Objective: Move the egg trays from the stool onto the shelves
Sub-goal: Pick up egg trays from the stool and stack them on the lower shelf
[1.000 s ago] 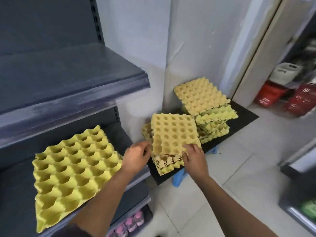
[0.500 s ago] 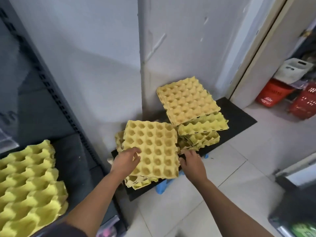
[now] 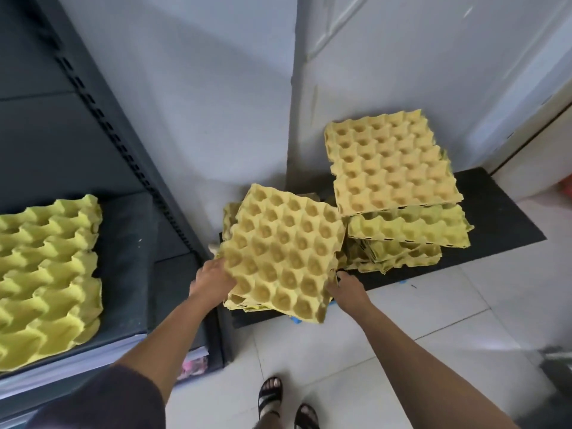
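A yellow egg tray (image 3: 283, 253) is tilted up off the near stack (image 3: 244, 301) on the black-topped stool (image 3: 501, 218). My left hand (image 3: 213, 281) grips its left edge, fingers hidden under it. My right hand (image 3: 348, 287) holds its right lower edge, fingertips tucked beneath. A second, taller stack of egg trays (image 3: 393, 168) sits further right on the stool. On the dark grey shelf (image 3: 130, 243) at the left lies another yellow egg tray (image 3: 46, 274).
A grey wall corner rises behind the stool. The shelf's slotted upright (image 3: 123, 144) stands between shelf and stool. White tiled floor (image 3: 433, 320) lies in front, with my sandalled feet (image 3: 286, 404) at the bottom. Small pink items (image 3: 193, 365) sit low under the shelf.
The view has swung down and right from the shelf toward the stool. The top tray of the near stack has lifted and tilted between my hands.
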The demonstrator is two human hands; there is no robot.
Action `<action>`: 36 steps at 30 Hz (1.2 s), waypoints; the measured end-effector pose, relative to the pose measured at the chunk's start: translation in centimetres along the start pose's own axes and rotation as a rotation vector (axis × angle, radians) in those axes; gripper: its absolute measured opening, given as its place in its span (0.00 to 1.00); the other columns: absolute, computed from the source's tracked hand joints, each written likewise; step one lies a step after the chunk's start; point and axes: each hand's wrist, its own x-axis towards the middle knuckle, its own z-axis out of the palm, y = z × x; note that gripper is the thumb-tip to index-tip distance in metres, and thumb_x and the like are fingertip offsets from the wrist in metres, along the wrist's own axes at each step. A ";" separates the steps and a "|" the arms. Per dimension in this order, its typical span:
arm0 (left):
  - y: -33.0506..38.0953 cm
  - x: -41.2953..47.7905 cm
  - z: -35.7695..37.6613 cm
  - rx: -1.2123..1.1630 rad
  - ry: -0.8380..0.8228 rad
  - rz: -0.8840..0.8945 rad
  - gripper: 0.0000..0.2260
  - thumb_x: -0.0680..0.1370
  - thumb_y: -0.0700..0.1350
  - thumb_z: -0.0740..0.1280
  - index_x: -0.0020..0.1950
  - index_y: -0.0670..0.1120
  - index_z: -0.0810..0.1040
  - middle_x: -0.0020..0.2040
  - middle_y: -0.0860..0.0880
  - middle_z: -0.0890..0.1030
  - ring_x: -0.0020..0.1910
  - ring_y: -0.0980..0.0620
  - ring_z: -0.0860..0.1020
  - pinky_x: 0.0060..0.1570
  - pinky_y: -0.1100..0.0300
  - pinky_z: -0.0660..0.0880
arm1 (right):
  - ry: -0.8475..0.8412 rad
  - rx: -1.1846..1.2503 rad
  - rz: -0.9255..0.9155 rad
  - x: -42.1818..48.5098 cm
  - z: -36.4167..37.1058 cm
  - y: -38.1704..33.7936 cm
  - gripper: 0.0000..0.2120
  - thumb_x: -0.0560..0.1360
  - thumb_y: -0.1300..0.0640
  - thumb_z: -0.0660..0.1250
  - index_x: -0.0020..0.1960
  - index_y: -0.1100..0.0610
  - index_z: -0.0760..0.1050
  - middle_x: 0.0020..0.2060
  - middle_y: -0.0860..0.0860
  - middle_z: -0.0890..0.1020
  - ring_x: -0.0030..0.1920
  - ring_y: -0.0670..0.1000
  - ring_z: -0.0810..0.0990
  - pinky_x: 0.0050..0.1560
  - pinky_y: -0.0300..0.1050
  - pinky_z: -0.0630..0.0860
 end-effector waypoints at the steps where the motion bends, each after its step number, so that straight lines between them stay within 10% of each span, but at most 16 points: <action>1: -0.1 0.7 0.0 -0.018 -0.015 -0.005 0.24 0.72 0.44 0.61 0.69 0.53 0.65 0.64 0.46 0.68 0.62 0.43 0.68 0.57 0.49 0.70 | -0.007 0.023 0.018 0.3 0.2 -0.4 0.19 0.79 0.52 0.60 0.63 0.64 0.69 0.58 0.59 0.75 0.58 0.59 0.73 0.50 0.44 0.67; 6: -0.8 4.1 0.0 -0.138 -0.063 -0.128 0.35 0.76 0.46 0.66 0.77 0.49 0.50 0.77 0.46 0.48 0.73 0.42 0.58 0.68 0.47 0.62 | -0.023 0.132 0.096 2.4 1.5 -0.9 0.25 0.75 0.44 0.65 0.62 0.62 0.70 0.55 0.57 0.78 0.53 0.56 0.77 0.45 0.45 0.72; 27: -1.7 -3.6 -3.1 -0.557 0.050 -0.098 0.31 0.69 0.55 0.75 0.66 0.47 0.66 0.60 0.45 0.75 0.56 0.47 0.73 0.56 0.53 0.72 | 0.039 0.324 0.021 -4.0 -1.0 0.1 0.12 0.71 0.61 0.62 0.53 0.54 0.72 0.46 0.54 0.78 0.48 0.57 0.79 0.48 0.55 0.81; 36: 1.2 -13.1 -4.0 -0.318 0.280 -0.070 0.34 0.68 0.67 0.68 0.69 0.54 0.66 0.62 0.49 0.74 0.68 0.44 0.63 0.65 0.47 0.61 | 0.142 0.474 -0.105 -8.4 -3.3 0.9 0.07 0.75 0.66 0.61 0.50 0.58 0.75 0.43 0.57 0.80 0.45 0.59 0.78 0.45 0.49 0.75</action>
